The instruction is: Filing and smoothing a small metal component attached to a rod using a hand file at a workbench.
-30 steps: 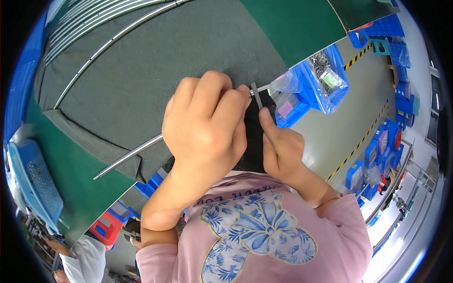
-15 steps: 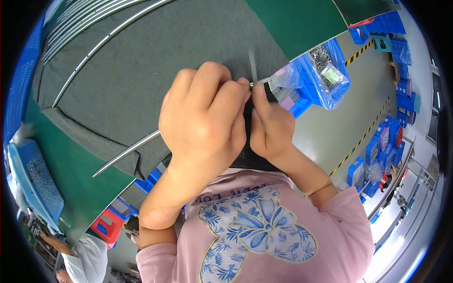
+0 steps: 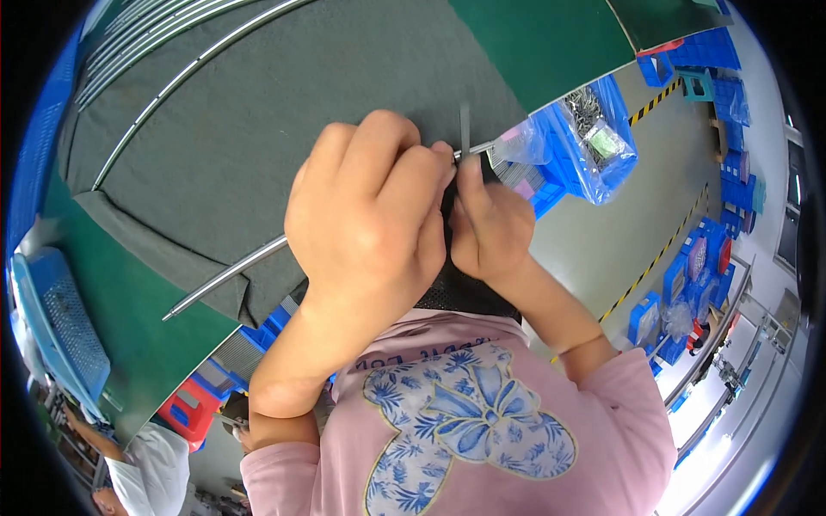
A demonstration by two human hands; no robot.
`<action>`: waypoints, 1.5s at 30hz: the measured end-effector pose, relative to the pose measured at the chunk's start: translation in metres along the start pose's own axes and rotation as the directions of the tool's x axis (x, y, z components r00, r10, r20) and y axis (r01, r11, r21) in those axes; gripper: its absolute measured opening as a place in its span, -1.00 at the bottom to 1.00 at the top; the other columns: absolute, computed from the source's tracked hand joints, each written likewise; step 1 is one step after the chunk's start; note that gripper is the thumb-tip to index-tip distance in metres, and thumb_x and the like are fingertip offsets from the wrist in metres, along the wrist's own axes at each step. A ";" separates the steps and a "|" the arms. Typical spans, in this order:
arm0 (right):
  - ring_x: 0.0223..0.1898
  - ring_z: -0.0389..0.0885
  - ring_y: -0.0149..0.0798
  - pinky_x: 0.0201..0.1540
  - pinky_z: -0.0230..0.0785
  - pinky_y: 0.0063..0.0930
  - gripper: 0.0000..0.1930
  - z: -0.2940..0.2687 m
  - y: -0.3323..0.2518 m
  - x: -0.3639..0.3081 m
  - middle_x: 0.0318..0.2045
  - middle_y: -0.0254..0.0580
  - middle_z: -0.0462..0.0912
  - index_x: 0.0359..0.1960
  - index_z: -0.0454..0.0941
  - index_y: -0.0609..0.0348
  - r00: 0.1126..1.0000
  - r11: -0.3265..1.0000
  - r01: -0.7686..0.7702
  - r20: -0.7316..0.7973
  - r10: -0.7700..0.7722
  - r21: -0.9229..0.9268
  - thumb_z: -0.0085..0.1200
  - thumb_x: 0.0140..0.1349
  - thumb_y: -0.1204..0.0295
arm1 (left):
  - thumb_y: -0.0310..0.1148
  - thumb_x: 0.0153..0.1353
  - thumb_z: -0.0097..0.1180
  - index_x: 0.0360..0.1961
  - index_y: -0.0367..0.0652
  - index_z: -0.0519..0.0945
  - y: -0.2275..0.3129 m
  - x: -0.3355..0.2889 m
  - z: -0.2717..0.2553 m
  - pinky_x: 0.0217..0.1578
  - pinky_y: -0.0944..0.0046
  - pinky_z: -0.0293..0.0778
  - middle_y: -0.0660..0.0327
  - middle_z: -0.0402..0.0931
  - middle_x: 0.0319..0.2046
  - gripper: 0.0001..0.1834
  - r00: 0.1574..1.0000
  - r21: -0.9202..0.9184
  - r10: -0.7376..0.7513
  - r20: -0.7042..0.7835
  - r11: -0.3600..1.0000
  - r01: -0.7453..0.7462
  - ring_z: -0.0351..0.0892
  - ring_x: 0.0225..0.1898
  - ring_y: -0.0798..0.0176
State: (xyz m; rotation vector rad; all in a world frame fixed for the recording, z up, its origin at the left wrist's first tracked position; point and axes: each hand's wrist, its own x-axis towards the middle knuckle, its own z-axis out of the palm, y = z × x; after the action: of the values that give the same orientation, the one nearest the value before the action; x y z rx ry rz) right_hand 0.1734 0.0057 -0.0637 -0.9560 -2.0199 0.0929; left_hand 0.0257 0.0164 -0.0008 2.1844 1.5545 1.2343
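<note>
My left hand (image 3: 366, 206) is closed around a slim, shiny metal tube (image 3: 225, 279). One end of the tube sticks out at the lower left, and the other emerges past the fingertips toward the right. Close beside it, my right hand (image 3: 497, 225) pinches a thin, flat grey strip (image 3: 465, 129) that looks like a small file. The strip stands nearly upright across the tube near its right end and is slightly blurred. Whether it touches the tube I cannot tell. My fingers hide the tube's middle.
A dark grey cloth (image 3: 249, 112) covers much of the green table (image 3: 551, 43). Several metal tubes (image 3: 146, 52) lie at the far left. A blue bin (image 3: 624, 159) holds small metal parts in plastic at the right. A blue basket (image 3: 64, 318) stands left; another person (image 3: 155, 469) is at lower left.
The flat strip has shifted slightly and swung from a leftward lean to nearly upright. My right hand has moved a little left. My left hand keeps its hold on the tube.
</note>
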 end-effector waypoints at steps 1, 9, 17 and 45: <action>-0.79 0.30 -0.33 -0.73 0.14 -0.46 -0.48 0.005 0.003 0.010 -0.74 -0.27 0.39 -0.04 0.48 0.45 0.998 0.998 0.023 -0.056 -0.021 0.052 0.01 -0.18 0.67 | -0.62 -0.20 0.22 -0.54 -0.20 0.51 -0.001 0.002 -0.001 -0.55 0.28 0.26 0.22 0.39 -0.52 -0.84 1.000 0.002 0.002 0.006 1.000 -0.002 0.33 -0.54 0.17; -0.79 0.32 -0.30 -0.73 0.15 -0.46 -0.46 0.002 0.010 0.000 -0.75 -0.25 0.36 -0.06 0.51 0.42 0.998 0.996 0.067 -0.010 -0.066 0.052 0.04 -0.26 0.69 | -0.62 -0.22 0.22 -0.54 -0.20 0.52 0.000 -0.001 -0.002 -0.55 0.28 0.27 0.21 0.39 -0.52 -0.84 1.000 0.000 -0.014 0.024 1.000 0.014 0.35 -0.53 0.17; -0.78 0.34 -0.31 -0.71 0.19 -0.47 -0.44 0.002 0.015 -0.013 -0.74 -0.27 0.40 -0.04 0.49 0.43 0.998 0.997 0.053 0.031 -0.054 0.059 0.04 -0.26 0.70 | -0.62 -0.24 0.22 -0.54 -0.20 0.53 -0.001 0.002 -0.002 -0.56 0.27 0.27 0.21 0.39 -0.52 -0.82 1.000 0.000 -0.004 0.016 1.000 0.004 0.34 -0.53 0.17; -0.84 0.24 -0.34 -0.73 0.12 -0.46 -0.46 -0.043 -0.018 0.025 -0.80 -0.30 0.35 -0.02 0.51 0.37 0.956 0.988 -0.150 0.251 0.152 -0.027 0.00 -0.20 0.68 | -0.63 -0.22 0.23 -0.57 -0.19 0.48 -0.001 0.000 0.003 -0.59 0.27 0.23 0.24 0.37 -0.52 -0.82 0.999 0.010 0.016 -0.035 1.000 -0.016 0.30 -0.56 0.18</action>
State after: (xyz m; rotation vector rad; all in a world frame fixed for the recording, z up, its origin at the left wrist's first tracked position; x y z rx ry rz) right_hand 0.1862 -0.0024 -0.0131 -1.1516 -2.1761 0.3041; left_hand 0.0272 0.0172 -0.0033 2.1970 1.5626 1.2795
